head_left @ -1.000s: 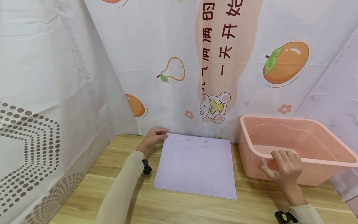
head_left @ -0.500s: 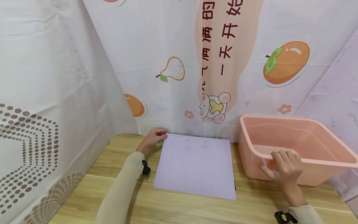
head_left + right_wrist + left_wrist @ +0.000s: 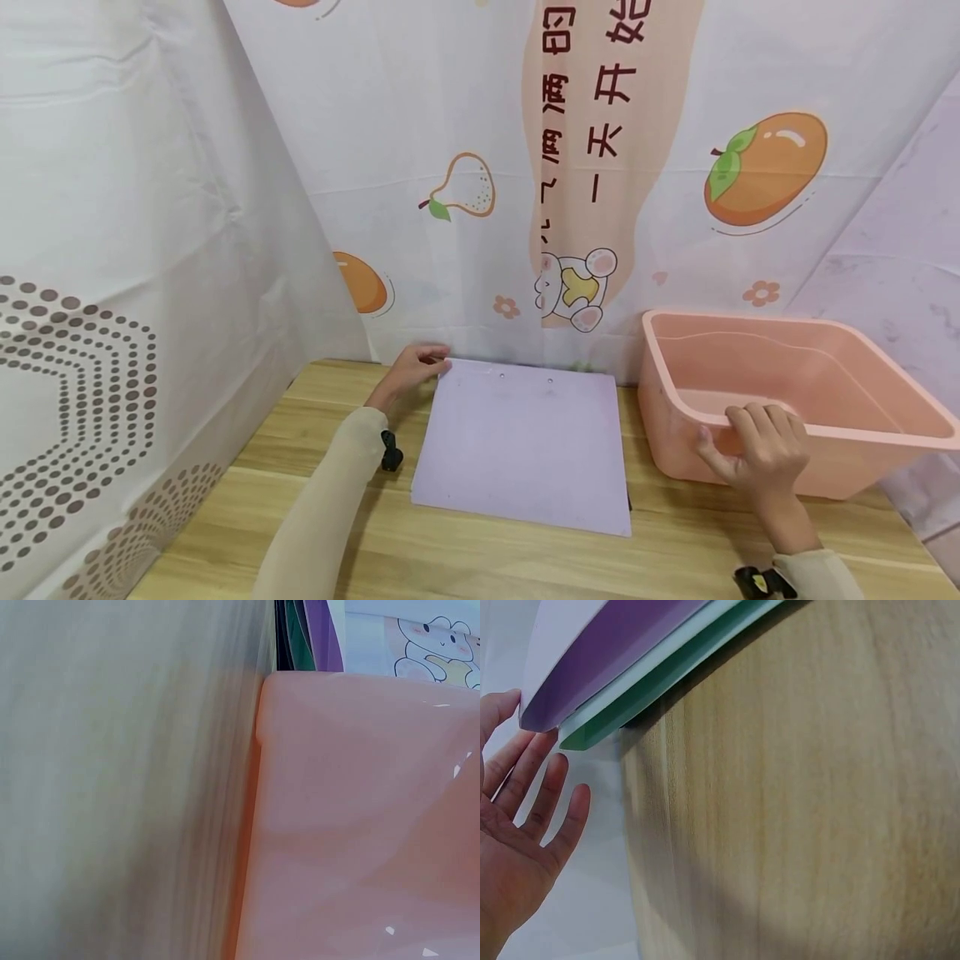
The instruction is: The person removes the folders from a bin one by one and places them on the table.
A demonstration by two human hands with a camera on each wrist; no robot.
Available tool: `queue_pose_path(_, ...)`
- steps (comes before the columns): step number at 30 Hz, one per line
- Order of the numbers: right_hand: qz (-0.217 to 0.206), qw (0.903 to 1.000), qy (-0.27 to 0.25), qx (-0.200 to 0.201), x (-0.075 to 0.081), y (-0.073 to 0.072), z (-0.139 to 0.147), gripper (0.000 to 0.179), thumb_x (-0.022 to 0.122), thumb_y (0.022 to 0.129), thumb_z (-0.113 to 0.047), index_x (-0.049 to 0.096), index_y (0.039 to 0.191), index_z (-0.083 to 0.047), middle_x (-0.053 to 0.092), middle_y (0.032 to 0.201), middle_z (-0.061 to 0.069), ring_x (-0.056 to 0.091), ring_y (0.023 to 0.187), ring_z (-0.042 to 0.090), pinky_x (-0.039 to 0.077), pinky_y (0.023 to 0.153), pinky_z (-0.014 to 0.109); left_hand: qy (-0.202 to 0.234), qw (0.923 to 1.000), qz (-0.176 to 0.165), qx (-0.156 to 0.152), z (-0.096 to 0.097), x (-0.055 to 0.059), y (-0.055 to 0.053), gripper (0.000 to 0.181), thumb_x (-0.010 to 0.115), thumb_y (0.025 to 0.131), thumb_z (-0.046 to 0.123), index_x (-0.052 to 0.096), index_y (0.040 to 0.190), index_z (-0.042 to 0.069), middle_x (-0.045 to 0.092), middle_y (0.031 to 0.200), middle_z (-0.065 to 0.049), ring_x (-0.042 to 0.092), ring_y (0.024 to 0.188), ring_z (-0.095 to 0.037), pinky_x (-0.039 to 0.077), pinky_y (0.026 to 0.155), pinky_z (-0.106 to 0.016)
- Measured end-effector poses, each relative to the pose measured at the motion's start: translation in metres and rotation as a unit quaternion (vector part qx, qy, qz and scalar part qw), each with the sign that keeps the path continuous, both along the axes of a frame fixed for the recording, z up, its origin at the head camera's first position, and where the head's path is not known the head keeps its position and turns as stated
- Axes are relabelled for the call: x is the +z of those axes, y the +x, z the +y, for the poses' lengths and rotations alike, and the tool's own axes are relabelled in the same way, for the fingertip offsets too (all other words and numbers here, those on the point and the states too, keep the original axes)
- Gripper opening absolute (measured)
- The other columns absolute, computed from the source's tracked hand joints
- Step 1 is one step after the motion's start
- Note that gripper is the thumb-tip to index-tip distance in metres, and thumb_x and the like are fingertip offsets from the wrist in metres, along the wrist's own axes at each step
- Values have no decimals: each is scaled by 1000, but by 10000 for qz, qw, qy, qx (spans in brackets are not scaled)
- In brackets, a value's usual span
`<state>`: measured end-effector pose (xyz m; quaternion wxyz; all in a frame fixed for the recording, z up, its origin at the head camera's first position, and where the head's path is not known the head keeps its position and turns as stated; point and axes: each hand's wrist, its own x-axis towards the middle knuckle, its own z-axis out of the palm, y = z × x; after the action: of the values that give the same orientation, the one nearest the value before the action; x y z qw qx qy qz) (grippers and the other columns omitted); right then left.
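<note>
A lilac file folder [image 3: 525,450] with two small rivets lies flat on top of a stack on the table. My left hand [image 3: 411,372] pinches its far left corner; in the left wrist view, the thumb is on top and fingers are beneath. Below that sits a green folder [image 3: 679,669], and a dark edge [image 3: 282,645] shows under it in the right wrist view. To the right, my right hand [image 3: 768,450] grips the near rim of a pink plastic tub [image 3: 847,467], with fingers hooked over the rim and thumb on the outer wall.
The wooden table [image 3: 465,558] runs back to a white curtain [image 3: 420,275] printed with fruit and lettering. Another white curtain [image 3: 172,208] hangs along the left side. The tub stands close beside the folders' right edge.
</note>
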<state>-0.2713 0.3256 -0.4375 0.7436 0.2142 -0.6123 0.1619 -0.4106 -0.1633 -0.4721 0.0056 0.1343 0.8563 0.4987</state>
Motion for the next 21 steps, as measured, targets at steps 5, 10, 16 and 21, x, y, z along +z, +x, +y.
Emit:
queue_pose_path(5, -13, 10000, 3, -8, 0, 0, 0, 59, 57, 89, -48, 49, 61, 3, 46, 54, 20, 41, 53, 43, 27, 53, 52, -46, 9999, 29, 157, 1, 0, -1, 43, 72, 96, 14, 64, 135, -1, 68, 128, -21, 63, 108, -28, 51, 88, -26)
queue_pose_path(10, 7, 10000, -9, 9, 1, -1, -1, 58, 58, 89, -47, 49, 61, 3, 47, 55, 20, 41, 53, 44, 28, 53, 53, -49, 9998, 25, 181, 1, 0, 0, 46, 73, 95, 17, 62, 136, -1, 68, 128, -21, 63, 111, -29, 52, 94, -31)
queue_pose_path(16, 4, 10000, -7, 13, 1, -1, 0, 59, 58, 89, -47, 49, 61, 3, 47, 55, 20, 41, 53, 44, 29, 53, 53, 4, 9998, -77, 189, -1, 0, 4, 49, 73, 96, 20, 60, 140, 2, 66, 134, -19, 62, 118, -31, 52, 101, -38)
queue_pose_path(21, -62, 10000, -6, -7, -1, -1, 1, 60, 57, 90, -49, 49, 61, 3, 47, 55, 20, 42, 54, 44, 29, 54, 54, 81, 9998, -60, 181, -2, 0, 9, 50, 72, 97, 20, 58, 142, 2, 65, 136, -19, 62, 121, -33, 51, 104, -42)
